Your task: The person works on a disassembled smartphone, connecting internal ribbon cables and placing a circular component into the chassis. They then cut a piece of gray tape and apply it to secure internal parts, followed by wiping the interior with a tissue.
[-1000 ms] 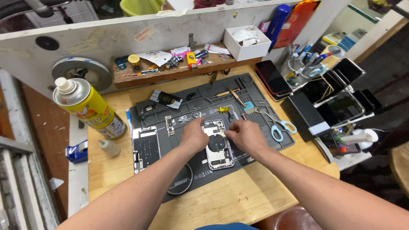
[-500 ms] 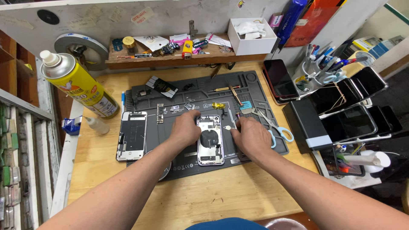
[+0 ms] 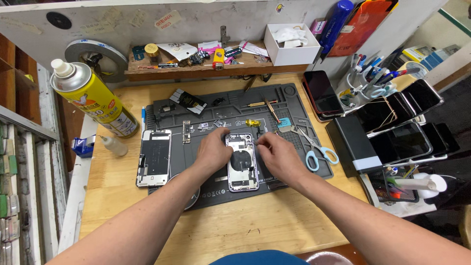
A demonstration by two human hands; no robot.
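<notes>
An opened phone housing (image 3: 242,162), its back shell facing up with a round black coil in the middle, is lying upright on the dark grey repair mat (image 3: 206,191) near the mat's centre. The left hand (image 3: 212,152) is resting on the mat against the housing's left edge, its fingers curled and pressing the upper left corner to steady it. The right hand (image 3: 277,156) is sitting just right of the housing, its thumb and forefinger pinched together on what looks like a thin tool whose tip is meeting the housing's upper right edge; the tool itself is too small to make out clearly. A detached phone screen (image 3: 154,158) is lying face down at the left edge of the mat, well apart from both hands. Blue-handled scissors (image 3: 314,149) are lying on the right part of the mat, near the right hand. A yellow spray can (image 3: 93,100) is standing tilted at the left of the wooden bench (image 3: 255,225), with a small white squeeze bottle (image 3: 114,145) just beside it. Several dark-screened phones (image 3: 400,122) are stacked to the right of the mat, and a white cardboard box (image 3: 290,45) is sitting on the back shelf.
</notes>
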